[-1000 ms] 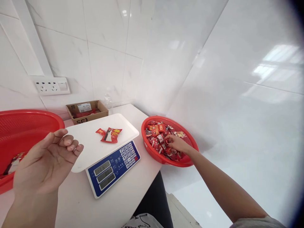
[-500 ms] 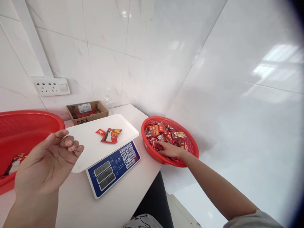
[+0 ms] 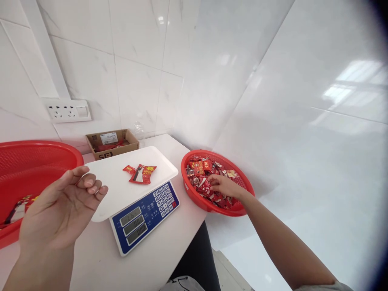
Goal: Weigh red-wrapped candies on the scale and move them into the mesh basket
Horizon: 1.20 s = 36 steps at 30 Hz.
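Observation:
My left hand [image 3: 57, 206] is raised palm up at the left, fingers loosely curled and apart, with nothing in it. It hovers in front of the left edge of the scale's white pan [image 3: 106, 176]. A larger red snack packet [image 3: 143, 174] and a small red packet [image 3: 129, 169] lie side by side on that pan. My right hand [image 3: 226, 186] reaches into the round red basket [image 3: 194, 198] on the right, among many small wrapped snacks. Its thumb and fingers close at a pinkish-red snack packet [image 3: 204, 186]; the exact grip is partly hidden.
The scale's blue panel [image 3: 145, 218] faces me. At the left a larger red basket [image 3: 39, 149] holds packets, partly behind my left hand. A cardboard box [image 3: 113, 145] with red packets stands at the wall. The white table [image 3: 100, 270] ends near my legs.
My right hand has moved a little up and to the right inside the basket, and its fingers have drawn together. My left hand and the packets on the scale stay put.

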Each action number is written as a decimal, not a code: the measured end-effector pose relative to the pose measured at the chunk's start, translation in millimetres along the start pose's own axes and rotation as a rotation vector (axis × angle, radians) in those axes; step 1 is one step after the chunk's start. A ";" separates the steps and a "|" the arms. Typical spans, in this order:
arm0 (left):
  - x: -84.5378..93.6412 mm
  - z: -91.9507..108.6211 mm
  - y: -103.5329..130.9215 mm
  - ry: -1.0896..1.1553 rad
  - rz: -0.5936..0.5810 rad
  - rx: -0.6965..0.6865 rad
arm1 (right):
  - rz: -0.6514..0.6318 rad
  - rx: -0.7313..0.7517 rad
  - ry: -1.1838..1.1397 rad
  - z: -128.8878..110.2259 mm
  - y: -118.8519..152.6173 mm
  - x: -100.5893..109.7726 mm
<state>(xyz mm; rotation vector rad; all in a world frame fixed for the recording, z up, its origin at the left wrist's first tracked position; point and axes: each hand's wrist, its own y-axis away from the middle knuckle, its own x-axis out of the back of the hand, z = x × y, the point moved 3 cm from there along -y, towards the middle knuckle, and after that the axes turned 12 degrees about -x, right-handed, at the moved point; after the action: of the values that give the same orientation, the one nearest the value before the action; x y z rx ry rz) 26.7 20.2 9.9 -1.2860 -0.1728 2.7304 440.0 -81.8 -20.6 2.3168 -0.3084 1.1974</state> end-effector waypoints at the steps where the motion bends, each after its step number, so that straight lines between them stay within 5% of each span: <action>1: -1.1 0.5 0.5 -0.002 0.007 -0.008 | 0.031 -0.004 -0.009 0.1 1.1 3.6; 5: -8.5 -0.6 2.4 -0.032 0.000 -0.009 | 0.188 -0.002 -0.043 -10.9 13.2 14.3; 9: -15.8 -12.2 6.2 -0.231 -0.143 -0.032 | 0.277 0.101 -0.133 -46.2 34.1 8.6; 14: -28.2 -36.2 23.1 -0.870 -0.505 -0.048 | 0.109 0.371 -0.315 -109.1 60.6 -31.0; 18: -40.3 -50.1 36.8 -1.067 -0.712 0.012 | -0.074 0.508 -0.334 -149.4 70.1 -72.3; 22: -38.0 -47.6 30.7 -1.109 -0.614 -0.074 | -0.122 0.550 -0.468 -164.8 57.4 -94.2; 28: -8.5 -35.4 4.8 -1.348 -0.295 -0.201 | -0.102 0.437 -0.736 -162.1 24.0 -90.3; 36: 5.6 -45.8 -1.0 -1.797 -0.590 -0.378 | 0.007 0.445 -0.621 -161.1 11.3 -100.1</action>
<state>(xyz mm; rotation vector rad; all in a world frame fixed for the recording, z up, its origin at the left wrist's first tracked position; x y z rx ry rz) 58.6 24.4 -23.1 1.3031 -0.9487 2.3430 264.9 -8.3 -20.4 3.0494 -0.2787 0.5484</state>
